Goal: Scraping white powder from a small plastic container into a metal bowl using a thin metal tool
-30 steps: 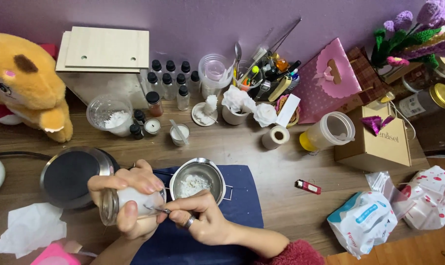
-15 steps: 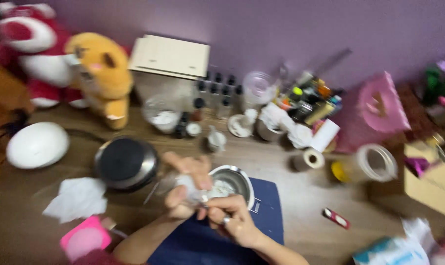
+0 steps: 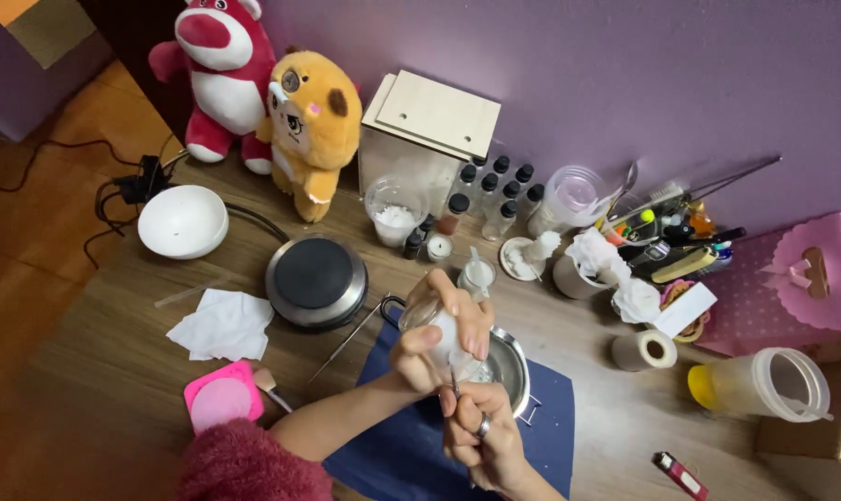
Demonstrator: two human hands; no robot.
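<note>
My left hand (image 3: pixel 443 329) grips a small clear glass jar (image 3: pixel 423 315) with white material inside, tilted on its side above a steel bowl (image 3: pixel 511 369). My right hand (image 3: pixel 481 434), with a ring on one finger, pinches a thin metal tool (image 3: pixel 454 378) whose tip points into the jar's mouth. The bowl sits on a dark blue cloth (image 3: pixel 550 431) at the front of the wooden table (image 3: pixel 114 371). Most of the bowl's inside is hidden behind my hands.
A round black hot plate (image 3: pixel 315 278) stands left of the hands, with a long metal pick (image 3: pixel 346 341), white tissue (image 3: pixel 221 323) and a pink mould (image 3: pixel 220 401) nearby. Plush toys (image 3: pixel 314 125), small bottles (image 3: pixel 494 190), a tape roll (image 3: pixel 645 350) and a yellow-lidded tub (image 3: pixel 763 382) crowd the back and right.
The view has swung left and pulled back, bringing the plush toys and white bowl into sight. My hands stay together at the jar, which is now held higher over the steel bowl.
</note>
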